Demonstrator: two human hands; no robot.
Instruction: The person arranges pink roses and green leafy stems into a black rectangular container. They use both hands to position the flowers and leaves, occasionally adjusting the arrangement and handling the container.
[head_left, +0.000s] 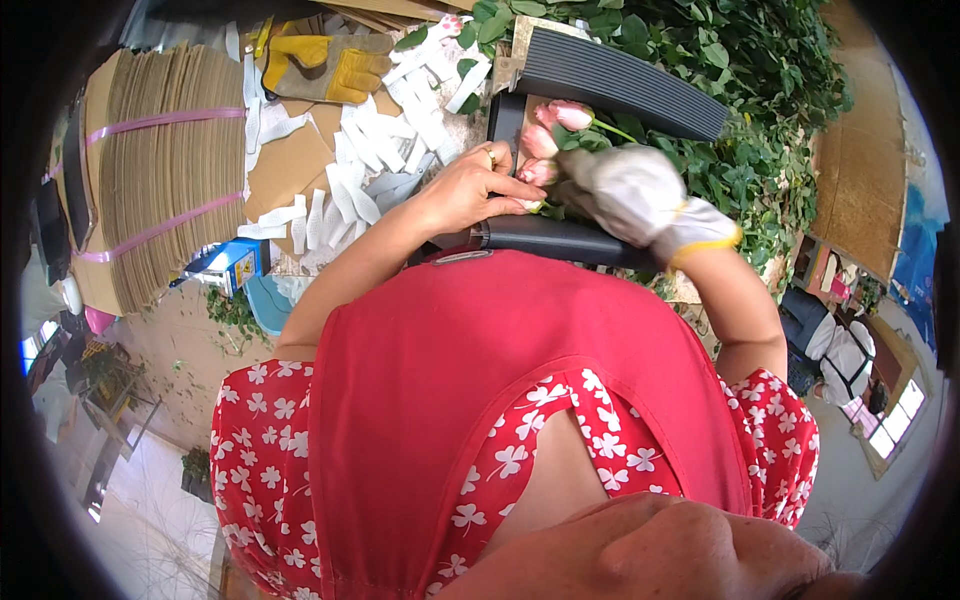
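Observation:
Several pink roses (540,141) lie with their heads together in a black trough-like holder (507,122) whose far side is a ribbed black panel (620,85). My bare left hand (480,190), with a ring on one finger, is at the near left of the blooms. Its thumb and fingers pinch a pale rose head (532,206) low in the holder. My right hand (628,190), in a whitish glove with a yellow cuff edge, is over the stems just right of the heads. Motion blurs its fingers, and what they hold is hidden. A padded black near side (570,242) runs below both hands.
Leafy green stems (740,160) are heaped right and behind the holder. White strips (370,140) lie scattered at left, with a yellow-and-grey work glove (325,65) behind. Farther left stands a strapped cardboard stack (160,170), near a blue box (228,265) and light-blue basin (266,305).

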